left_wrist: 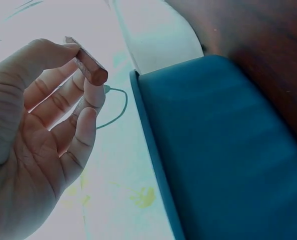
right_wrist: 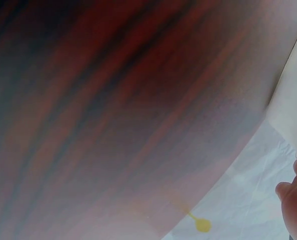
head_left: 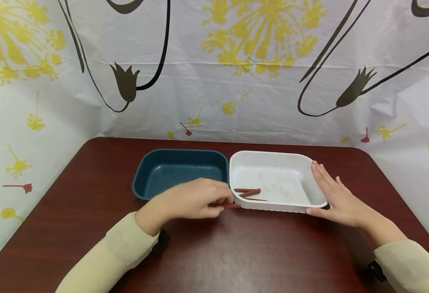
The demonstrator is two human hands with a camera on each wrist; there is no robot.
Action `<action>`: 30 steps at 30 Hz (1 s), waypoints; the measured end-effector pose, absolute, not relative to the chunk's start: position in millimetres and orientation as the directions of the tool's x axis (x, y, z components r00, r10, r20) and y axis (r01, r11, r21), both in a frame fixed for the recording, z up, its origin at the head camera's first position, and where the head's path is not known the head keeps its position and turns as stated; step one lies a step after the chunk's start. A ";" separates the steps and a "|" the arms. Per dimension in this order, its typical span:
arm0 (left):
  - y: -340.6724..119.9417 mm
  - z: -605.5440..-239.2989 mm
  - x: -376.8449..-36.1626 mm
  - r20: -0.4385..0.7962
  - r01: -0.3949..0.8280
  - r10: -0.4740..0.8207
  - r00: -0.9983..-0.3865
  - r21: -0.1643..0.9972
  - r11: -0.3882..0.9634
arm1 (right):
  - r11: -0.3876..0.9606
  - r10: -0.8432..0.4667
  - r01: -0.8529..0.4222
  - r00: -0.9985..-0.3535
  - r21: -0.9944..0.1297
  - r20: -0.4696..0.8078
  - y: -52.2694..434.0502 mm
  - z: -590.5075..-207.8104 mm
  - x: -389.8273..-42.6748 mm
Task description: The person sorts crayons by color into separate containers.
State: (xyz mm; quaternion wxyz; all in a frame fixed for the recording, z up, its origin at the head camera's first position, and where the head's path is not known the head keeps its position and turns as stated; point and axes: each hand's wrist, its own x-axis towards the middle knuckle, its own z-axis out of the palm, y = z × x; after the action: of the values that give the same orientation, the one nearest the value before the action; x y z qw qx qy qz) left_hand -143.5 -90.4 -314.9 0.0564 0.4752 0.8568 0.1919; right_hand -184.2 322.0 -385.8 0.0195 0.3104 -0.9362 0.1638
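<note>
On a dark red bench (head_left: 90,211), a blue tray (head_left: 170,169) and a white tray (head_left: 291,162) sit side by side; the right hand (head_left: 340,201) rests flat-fingered against the white tray's right rim, while the left hand (head_left: 192,200) pinches a brown stick (head_left: 232,206) just before that tray, near two more sticks (head_left: 249,192) inside

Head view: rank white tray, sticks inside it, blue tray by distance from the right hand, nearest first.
From the right hand:
1. White tray, its right rim under the fingers.
2. Sticks in the tray, at its front left.
3. Blue tray, left of the white one.
</note>
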 end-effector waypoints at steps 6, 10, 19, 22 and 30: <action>-83.6 -311.8 -151.8 0.114 0.813 0.845 -0.523 0.364 0.454 | 0.754 -0.574 -0.586 -0.808 -0.298 0.134 322.7 -386.0 -183.9; -80.2 -311.4 -158.3 0.153 0.820 0.836 -0.528 0.350 0.453 | 0.754 -0.574 -0.585 -0.808 -0.298 0.132 323.4 -386.5 -184.0; -77.0 -312.8 -164.7 0.196 0.813 0.815 -0.545 0.361 0.457 | 0.755 -0.578 -0.590 -0.805 -0.284 0.136 322.3 -385.8 -185.2; -75.8 -312.4 -164.9 0.204 0.809 0.809 -0.552 0.368 0.459 | 0.754 -0.580 -0.594 -0.802 -0.282 0.139 322.0 -384.8 -185.5; -69.9 -317.3 -171.5 0.234 0.807 0.791 -0.565 0.359 0.470 | 0.752 -0.578 -0.585 -0.807 -0.304 0.123 322.6 -386.2 -184.2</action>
State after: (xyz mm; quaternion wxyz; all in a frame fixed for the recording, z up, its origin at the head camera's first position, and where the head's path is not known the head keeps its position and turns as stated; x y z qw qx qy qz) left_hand -171.5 -69.9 -317.3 -0.0175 0.4661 0.8571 0.2187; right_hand -184.2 322.6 -386.2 0.0105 0.3108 -0.9358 0.1660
